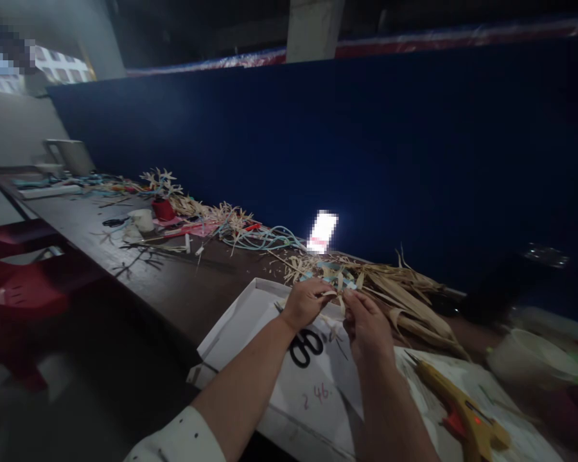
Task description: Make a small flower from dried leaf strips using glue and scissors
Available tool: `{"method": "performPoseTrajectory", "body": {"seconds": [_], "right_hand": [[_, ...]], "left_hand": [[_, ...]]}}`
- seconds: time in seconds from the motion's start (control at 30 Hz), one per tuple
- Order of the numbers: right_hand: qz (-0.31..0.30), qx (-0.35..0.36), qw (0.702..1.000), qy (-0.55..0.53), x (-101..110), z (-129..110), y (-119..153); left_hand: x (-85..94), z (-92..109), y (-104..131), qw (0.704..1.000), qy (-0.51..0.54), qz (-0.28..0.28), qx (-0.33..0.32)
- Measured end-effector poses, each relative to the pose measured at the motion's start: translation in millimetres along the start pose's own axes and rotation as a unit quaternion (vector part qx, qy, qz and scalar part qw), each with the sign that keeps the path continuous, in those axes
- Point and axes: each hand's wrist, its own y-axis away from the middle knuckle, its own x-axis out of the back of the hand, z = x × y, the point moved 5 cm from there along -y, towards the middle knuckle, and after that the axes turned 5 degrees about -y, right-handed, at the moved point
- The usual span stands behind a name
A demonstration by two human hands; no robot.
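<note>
My left hand [309, 301] and my right hand [367, 319] are close together above a shallow white cardboard box lid [245, 324]. Between their closed fingertips runs a small, pale strip of dried husk [340, 301], pinched from both sides; its far detail is too small to make out. Under my left wrist lie black-handled scissors [306, 348], their blades partly hidden by the hand. Thin dried scraps [336, 335] rest in the lid beside the scissors, and red handwriting marks its bottom.
Right of my forearm lies a yellow glue gun [472, 404] with a red light. Long dried husks [414, 295] spread behind my hands. Further left are blue cords [264, 239], a red thread spool [164, 210] and a white cup [143, 220]. A blue partition [250, 141] borders the table.
</note>
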Motion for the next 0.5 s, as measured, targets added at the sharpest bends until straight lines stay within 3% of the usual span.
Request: {"method": "performPoseTrajectory", "body": {"seconds": [0.13, 0.3, 0.4, 0.5], "right_hand": [[0.006, 0.039, 0.999, 0.031, 2, -4, 0], [0.046, 0.151, 0.988, 0.003, -1, -28, 11], [-0.029, 0.213, 0.976, 0.019, -7, -46, 40], [-0.094, 0.179, 0.973, 0.114, 7, -45, 79]], "left_hand": [[2.9, -2, -2, 1.0, -0.001, 0.02, 0.022], [10.3, -12, -2, 0.994, -0.037, 0.085, 0.051], [11.1, -17, -1, 0.99, -0.065, 0.109, 0.057], [7.5, -17, -1, 0.992, -0.068, 0.097, 0.046]]}}
